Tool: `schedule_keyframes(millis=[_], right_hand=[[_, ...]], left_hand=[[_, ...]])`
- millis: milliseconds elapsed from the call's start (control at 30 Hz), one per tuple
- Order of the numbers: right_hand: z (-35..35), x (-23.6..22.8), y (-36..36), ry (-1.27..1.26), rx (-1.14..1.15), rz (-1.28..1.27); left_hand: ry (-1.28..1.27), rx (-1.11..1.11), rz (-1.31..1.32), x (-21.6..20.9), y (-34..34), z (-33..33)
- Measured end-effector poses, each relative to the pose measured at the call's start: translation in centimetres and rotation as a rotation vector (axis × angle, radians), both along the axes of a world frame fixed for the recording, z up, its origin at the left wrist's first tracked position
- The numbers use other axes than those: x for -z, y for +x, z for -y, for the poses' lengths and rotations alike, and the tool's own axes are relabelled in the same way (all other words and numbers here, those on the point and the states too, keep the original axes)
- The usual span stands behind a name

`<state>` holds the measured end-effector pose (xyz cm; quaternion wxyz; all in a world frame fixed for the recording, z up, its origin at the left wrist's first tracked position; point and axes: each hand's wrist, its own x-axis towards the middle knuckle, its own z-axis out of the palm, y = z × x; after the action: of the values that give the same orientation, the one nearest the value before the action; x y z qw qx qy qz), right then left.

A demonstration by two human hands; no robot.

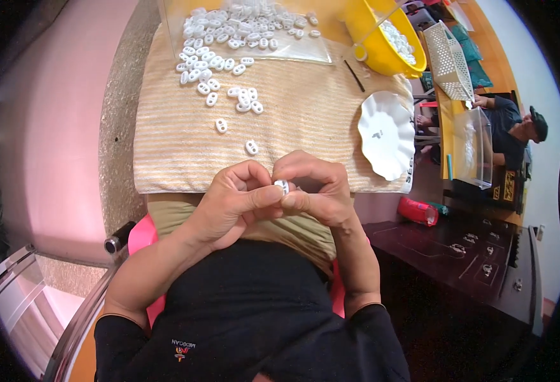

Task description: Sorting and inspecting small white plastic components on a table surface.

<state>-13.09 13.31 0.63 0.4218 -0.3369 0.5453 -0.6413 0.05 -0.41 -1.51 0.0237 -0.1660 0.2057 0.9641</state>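
Close to my body, above my lap, my left hand and my right hand meet with thumbs and fingertips pinched on one small white two-holed plastic piece. Fingers cover part of it. A matching oval piece lies on the striped towel just beyond my hands, and another piece sits a bit farther off. Several more trail back to a large heap of white pieces at a clear plastic tray.
To the right is a white scalloped plate with small dark bits on it. Behind it stand a thin black stick and a yellow basin of white pieces. At the far right, a person sits by a clear box.
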Motion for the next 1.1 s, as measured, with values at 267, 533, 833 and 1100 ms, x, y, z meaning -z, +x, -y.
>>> schedule_keyframes(millis=[267,533,833,1100], right_hand=[[-0.3,-1.4,0.6,-0.029,0.074,-0.012],[-1.6,-3.1,-4.9,0.076,0.619,-0.548],[-1.1,-7.3,-19.7,0.146,0.908,-1.140],[2.8,-1.1,-5.7,0.319,0.105,-0.757]], left_hand=[[-0.011,0.042,-0.047,-0.6,0.4,0.4],[-0.078,0.035,0.002,-0.9,0.5,0.0],[-0.191,0.038,0.021,-0.4,0.5,-0.8],[-0.501,0.107,-0.135,0.3,1.1,-2.8]])
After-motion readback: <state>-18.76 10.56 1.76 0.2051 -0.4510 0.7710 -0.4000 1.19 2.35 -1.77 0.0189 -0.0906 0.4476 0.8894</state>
